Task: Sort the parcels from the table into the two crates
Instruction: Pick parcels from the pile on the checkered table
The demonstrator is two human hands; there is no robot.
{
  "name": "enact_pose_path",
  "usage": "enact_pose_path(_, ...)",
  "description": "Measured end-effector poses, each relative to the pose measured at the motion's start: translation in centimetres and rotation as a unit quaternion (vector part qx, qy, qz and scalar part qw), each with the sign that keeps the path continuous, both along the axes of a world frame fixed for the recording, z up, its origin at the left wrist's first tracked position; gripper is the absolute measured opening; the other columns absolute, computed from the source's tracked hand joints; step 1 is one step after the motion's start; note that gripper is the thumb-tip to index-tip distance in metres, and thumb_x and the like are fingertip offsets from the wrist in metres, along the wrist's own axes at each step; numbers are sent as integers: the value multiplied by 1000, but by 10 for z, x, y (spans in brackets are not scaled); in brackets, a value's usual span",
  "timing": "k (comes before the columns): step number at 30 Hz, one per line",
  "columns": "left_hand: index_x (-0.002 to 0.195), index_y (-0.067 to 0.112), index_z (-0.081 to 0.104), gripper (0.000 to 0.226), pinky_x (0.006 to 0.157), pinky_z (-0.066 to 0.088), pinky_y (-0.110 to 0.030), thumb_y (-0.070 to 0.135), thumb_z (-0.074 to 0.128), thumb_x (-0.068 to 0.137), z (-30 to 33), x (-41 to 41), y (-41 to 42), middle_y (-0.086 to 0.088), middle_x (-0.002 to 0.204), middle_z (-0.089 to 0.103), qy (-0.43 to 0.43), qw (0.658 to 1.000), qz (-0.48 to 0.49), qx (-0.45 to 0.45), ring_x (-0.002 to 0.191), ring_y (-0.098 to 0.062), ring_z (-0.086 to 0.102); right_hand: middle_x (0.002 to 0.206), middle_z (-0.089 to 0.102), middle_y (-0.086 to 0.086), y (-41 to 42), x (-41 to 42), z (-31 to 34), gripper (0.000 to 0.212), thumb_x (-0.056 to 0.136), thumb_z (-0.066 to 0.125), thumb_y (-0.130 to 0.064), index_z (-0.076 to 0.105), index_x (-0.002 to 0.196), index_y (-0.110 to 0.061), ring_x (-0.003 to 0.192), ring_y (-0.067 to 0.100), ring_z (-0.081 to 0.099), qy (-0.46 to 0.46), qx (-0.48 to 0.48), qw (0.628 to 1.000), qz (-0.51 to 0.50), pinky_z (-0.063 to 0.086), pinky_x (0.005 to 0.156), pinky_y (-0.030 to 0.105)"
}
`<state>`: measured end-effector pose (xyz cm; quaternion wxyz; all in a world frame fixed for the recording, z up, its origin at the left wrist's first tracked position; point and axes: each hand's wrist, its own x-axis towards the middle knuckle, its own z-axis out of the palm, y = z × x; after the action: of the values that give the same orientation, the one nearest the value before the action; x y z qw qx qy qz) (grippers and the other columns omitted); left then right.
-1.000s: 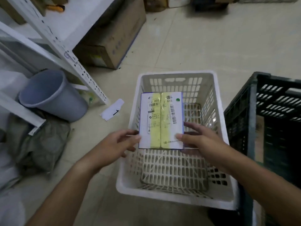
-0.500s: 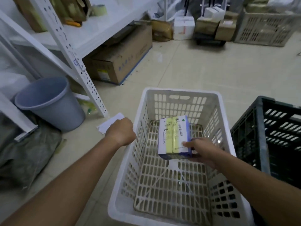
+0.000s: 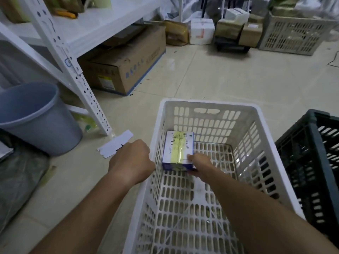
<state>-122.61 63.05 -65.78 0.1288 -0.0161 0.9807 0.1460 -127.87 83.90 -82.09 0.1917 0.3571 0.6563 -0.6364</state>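
We see through one wide-angle head camera, looking forward and steeply down, close above a white crate (image 3: 207, 105) on the floor (image 3: 229, 79), both forearms reaching in from the bottom edge.

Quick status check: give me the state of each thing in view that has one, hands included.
parcel: inside the white crate by its left wall, label up, held at its near end
white crate: on the floor, holds only this parcel
dark crate: on the floor to the right, contents not visible
right hand: grips the parcel
left hand: fingers curled, at the white crate's left rim; grip unclear
bin: upright
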Motion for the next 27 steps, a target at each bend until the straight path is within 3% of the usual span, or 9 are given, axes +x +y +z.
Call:
enact_pose_path(4, 59, 16, 37, 43, 56, 32, -28, 13, 72, 85, -2, -2, 0, 0, 56, 38, 7, 1000, 7, -5, 59, -23, 44, 110, 64, 4, -1, 5, -1, 28, 103, 54, -24, 59, 130, -20, 96, 23, 62, 19, 39, 998, 37, 57, 83, 45)
enact_pose_path(6, 61, 15, 43, 36, 57, 33, -29, 14, 71, 84, -2, -2, 2, -1, 59, 43, 10, 1000, 11, -11, 63, -24, 49, 118, 62, 3, 0, 10, -1, 36, 104, 52, -31, 55, 139, -25, 104, 25, 59, 25, 66, 995, 71, 53, 87, 47)
enact_pose_path(11, 65, 17, 47, 29, 59, 30, -29, 14, 69, 83, 2, -2, 3, -1, 62, 42, -5, 1000, 25, -3, 64, -22, 46, 127, 61, 10, 0, 17, 11, 51, 102, 55, -43, 50, 139, -8, 110, 27, 60, 44, 160, 978, 126, 52, 89, 39)
enact_pose_path(14, 64, 16, 41, 38, 63, 29, -28, 14, 73, 85, 5, -3, 0, -1, 62, 35, -32, 999, 29, 28, 62, -21, 39, 118, 62, 6, 8, 28, 44, 44, 104, 54, -35, 51, 139, -9, 103, 24, 63, 106, 260, 935, 217, 56, 83, 38)
enact_pose_path(16, 63, 15, 44, 39, 62, 30, -26, 17, 74, 87, 9, 0, 1, -1, 62, 38, -35, 999, 26, 18, 61, -19, 41, 130, 64, 7, 18, 40, 74, 43, 103, 55, -32, 52, 141, -11, 107, 23, 65, 149, 326, 888, 288, 58, 89, 42)
enact_pose_path(20, 71, 18, 51, 23, 69, 33, -27, 13, 64, 89, 14, 6, 13, -2, 70, 50, -1, 997, 33, -66, 66, -21, 48, 128, 68, -2, 49, 79, 136, 35, 102, 53, -33, 60, 134, -20, 96, 15, 67, 247, 428, 785, 374, 60, 84, 39)
enact_pose_path(22, 85, 19, 57, 8, 66, 35, -25, 14, 59, 91, 19, 11, 24, 0, 76, 57, -4, 995, 29, -90, 66, -20, 50, 121, 70, -3, 66, 103, 163, 31, 102, 52, -33, 63, 129, -23, 98, 16, 67, 291, 463, 742, 388, 59, 83, 38)
enact_pose_path(24, 100, 16, 57, 5, 60, 38, -27, 16, 56, 94, 22, 18, 37, -2, 86, 60, -11, 995, 20, -97, 71, -20, 53, 118, 71, -3, 83, 126, 185, 30, 102, 51, -32, 63, 128, -24, 99, 18, 66, 313, 480, 722, 388, 58, 82, 38)
enact_pose_path(27, 115, 17, 60, 21, 76, 49, -36, 29, 57, 98, 30, 31, 56, -7, 114, 63, 20, 995, -3, -101, 101, -30, 61, 120, 68, -1, 103, 155, 206, 33, 104, 51, -33, 61, 133, -22, 107, 20, 61, 308, 494, 720, 377, 56, 84, 39)
